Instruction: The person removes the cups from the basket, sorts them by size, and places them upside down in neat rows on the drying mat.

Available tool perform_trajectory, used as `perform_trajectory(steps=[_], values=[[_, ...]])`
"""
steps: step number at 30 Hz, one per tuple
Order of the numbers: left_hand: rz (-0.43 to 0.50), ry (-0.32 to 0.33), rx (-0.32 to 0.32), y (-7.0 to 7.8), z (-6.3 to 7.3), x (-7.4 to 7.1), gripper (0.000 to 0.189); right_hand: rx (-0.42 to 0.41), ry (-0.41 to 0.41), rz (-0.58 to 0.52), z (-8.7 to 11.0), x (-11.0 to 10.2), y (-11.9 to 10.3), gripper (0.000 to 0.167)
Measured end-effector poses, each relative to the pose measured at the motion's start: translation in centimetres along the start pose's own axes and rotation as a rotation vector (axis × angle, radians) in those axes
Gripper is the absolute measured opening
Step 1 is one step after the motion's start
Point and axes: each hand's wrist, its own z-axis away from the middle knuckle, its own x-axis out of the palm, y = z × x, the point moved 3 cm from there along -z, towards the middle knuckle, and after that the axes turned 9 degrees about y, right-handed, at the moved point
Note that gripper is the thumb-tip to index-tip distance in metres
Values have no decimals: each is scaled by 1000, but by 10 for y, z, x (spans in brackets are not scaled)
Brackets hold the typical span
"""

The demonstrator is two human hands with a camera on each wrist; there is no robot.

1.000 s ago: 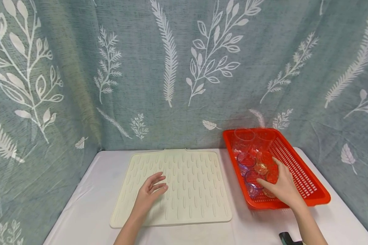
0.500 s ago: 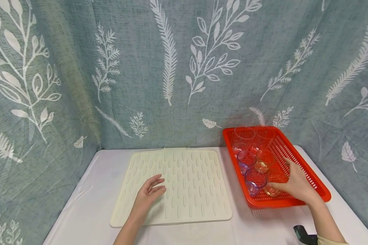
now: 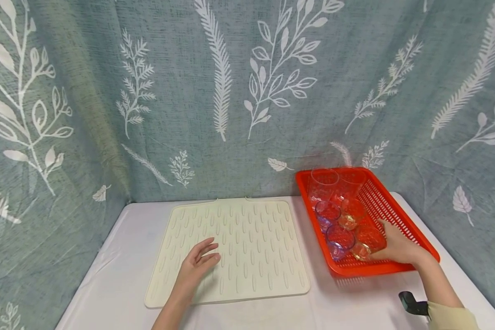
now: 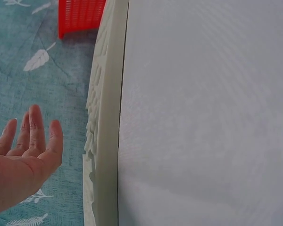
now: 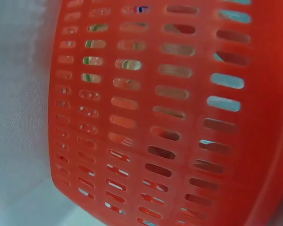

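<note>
My right hand (image 3: 402, 245) reaches into the front right of the red basket (image 3: 431, 254). Its thumb and fingers stand spread at the right side of a clear amber-tinted glass (image 3: 362, 252); whether they touch it I cannot tell. Just left stands a purple-tinted glass (image 3: 337, 252). Behind are another purple-tinted glass (image 3: 325, 223), another amber-tinted glass (image 3: 348, 222) and two taller clear glasses at the back. Over the pale ribbed mat (image 3: 268, 275) hovers my left hand (image 3: 198, 261), fingers loosely bent, holding nothing. In the right wrist view, the basket's slotted wall (image 5: 146, 113) hides the right hand.
A white-covered table (image 3: 115, 256) carries the mat and the basket. Patterned green-blue cloth (image 3: 181, 91) hangs behind and at both sides. Attached near my right wrist, a small dark device (image 3: 412, 303) sticks out over the table.
My right hand has moved rightward and lower, from above the front glasses to the right side of the front amber-tinted glass. The left hand stays nearly still. The head view has shifted slightly.
</note>
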Motion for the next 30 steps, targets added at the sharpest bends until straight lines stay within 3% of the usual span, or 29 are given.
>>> perform_trajectory(steps=[7,12,16,30], values=[[1,1,-3,-3,0,-2,57,86,-120,-14,-6,1,2,98],[16,4,2,-4,0,-3,57,155,-157,-24,-6,2,8,92],[11,7,-4,-6,1,-3,57,172,-157,-27,-6,4,11,88],[10,20,-11,-9,4,-4,56,111,-95,-14,-7,7,12,71]])
